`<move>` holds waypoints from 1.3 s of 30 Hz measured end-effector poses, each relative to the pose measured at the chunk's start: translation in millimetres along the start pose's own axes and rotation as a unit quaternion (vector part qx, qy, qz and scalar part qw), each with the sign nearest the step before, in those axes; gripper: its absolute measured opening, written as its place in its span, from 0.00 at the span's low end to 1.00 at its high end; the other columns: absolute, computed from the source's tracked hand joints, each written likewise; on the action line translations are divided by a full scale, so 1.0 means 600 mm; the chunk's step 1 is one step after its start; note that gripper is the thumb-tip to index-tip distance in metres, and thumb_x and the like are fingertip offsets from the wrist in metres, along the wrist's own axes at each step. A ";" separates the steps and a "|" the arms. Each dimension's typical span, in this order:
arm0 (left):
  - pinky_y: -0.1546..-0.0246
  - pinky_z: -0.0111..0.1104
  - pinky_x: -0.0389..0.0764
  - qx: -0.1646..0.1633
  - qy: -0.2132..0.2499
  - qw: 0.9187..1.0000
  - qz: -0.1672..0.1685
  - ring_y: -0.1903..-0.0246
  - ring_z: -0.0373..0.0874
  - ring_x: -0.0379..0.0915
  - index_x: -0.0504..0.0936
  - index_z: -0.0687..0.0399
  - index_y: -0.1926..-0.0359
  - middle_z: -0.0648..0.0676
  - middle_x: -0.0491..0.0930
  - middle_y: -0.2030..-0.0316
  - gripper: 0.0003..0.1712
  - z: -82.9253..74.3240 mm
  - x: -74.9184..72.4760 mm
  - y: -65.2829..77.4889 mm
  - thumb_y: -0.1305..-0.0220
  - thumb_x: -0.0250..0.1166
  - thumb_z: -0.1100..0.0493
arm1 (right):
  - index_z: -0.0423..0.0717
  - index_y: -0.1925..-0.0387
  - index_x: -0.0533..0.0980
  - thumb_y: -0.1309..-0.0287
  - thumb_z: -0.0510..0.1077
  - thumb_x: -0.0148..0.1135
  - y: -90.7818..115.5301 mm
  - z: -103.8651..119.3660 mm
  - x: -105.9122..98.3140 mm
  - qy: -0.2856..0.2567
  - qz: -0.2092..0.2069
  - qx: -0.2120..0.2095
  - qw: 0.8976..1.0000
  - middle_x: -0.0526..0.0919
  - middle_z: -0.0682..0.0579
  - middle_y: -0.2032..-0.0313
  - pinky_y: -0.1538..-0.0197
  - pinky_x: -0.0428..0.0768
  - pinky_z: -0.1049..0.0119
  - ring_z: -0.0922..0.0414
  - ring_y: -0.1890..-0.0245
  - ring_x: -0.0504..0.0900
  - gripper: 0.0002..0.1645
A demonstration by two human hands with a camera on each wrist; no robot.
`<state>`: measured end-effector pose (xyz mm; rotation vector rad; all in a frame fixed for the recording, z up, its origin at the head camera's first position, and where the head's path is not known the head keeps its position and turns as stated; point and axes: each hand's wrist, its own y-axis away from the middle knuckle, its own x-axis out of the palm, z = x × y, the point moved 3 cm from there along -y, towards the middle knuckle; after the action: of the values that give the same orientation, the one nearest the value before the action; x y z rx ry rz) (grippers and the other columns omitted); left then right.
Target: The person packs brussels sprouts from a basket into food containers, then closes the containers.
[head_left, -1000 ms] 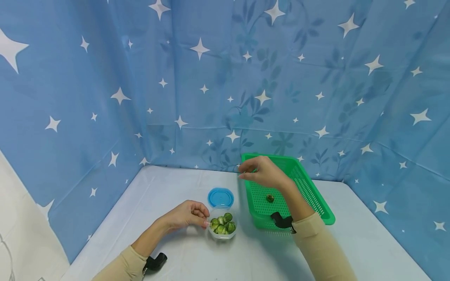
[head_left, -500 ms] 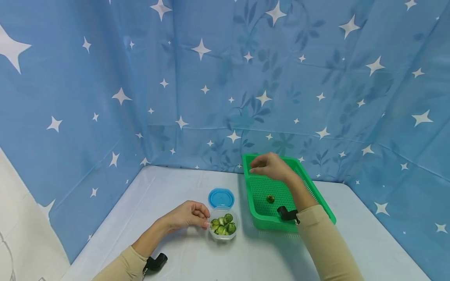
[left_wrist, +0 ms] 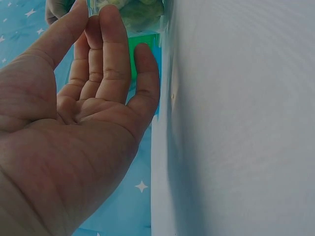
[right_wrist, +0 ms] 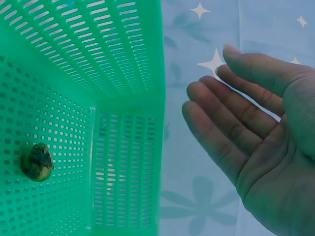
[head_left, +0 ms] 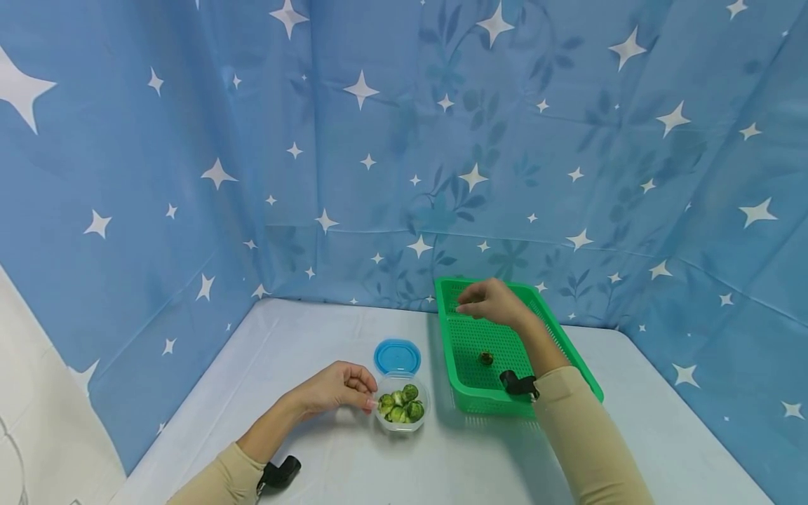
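Note:
A small clear plastic container [head_left: 400, 429] of green Brussels sprouts [head_left: 409, 391] stands on the white table. My left hand [head_left: 344, 387] pinches its left rim, with the thumb and fingertips meeting at its wall in the left wrist view. The right hand [head_left: 495, 303] hovers over the back of a green basket [head_left: 467, 400], its fingers loosely bent with nothing in them. One browned Brussels sprout [right_wrist: 37, 162] lies on the basket's perforated floor, apart from that hand.
A round blue lid [head_left: 397, 357] lies just behind the container. Blue star-patterned curtains [head_left: 366, 182] hang behind and on both sides of the white table [head_left: 303, 330]. A black wrist camera [head_left: 519, 384] on my right arm overlaps the basket's front rim.
My right hand has moved rightward from the basket's left rim to over its inside, slowing in the last half second. The left hand and container stay in place.

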<state>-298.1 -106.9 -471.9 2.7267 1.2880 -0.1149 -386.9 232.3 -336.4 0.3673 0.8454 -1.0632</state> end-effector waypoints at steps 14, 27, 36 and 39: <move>0.57 0.37 0.85 0.004 0.001 1.000 0.002 0.66 0.43 0.87 0.80 0.75 0.50 0.50 0.86 0.69 0.23 -0.002 0.003 0.002 0.39 0.76 0.61 | 0.34 0.45 0.83 0.31 0.41 0.67 -0.009 -0.062 0.018 -0.011 0.004 0.063 0.998 0.87 0.36 0.49 0.51 0.87 0.48 0.41 0.52 0.88 0.18; 0.58 0.36 0.85 0.001 0.002 1.000 -0.003 0.66 0.43 0.87 0.79 0.75 0.51 0.50 0.85 0.70 0.23 -0.003 0.003 0.002 0.39 0.76 0.62 | 0.33 0.42 0.81 0.32 0.40 0.68 0.002 -0.093 0.036 0.014 0.076 0.113 0.991 0.81 0.33 0.40 0.44 0.85 0.45 0.35 0.41 0.82 0.21; 0.57 0.36 0.86 -0.001 0.005 1.000 0.001 0.66 0.44 0.87 0.79 0.76 0.49 0.50 0.85 0.69 0.24 -0.005 0.003 0.004 0.39 0.76 0.62 | 0.33 0.39 0.79 0.37 0.36 0.71 0.010 -0.096 0.039 0.011 0.114 0.151 0.982 0.81 0.35 0.38 0.43 0.84 0.42 0.34 0.36 0.78 0.26; 0.57 0.36 0.85 -0.001 0.007 1.000 0.000 0.66 0.45 0.87 0.79 0.76 0.50 0.50 0.85 0.69 0.24 -0.006 0.004 0.003 0.39 0.76 0.63 | 0.34 0.38 0.80 0.37 0.36 0.72 0.014 -0.095 0.039 0.020 0.118 0.162 0.979 0.81 0.35 0.38 0.44 0.84 0.42 0.34 0.36 0.78 0.26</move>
<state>-295.3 -105.9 -468.4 2.7304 1.2915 -0.0949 -398.7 258.4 -391.9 0.7481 0.6445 -0.9725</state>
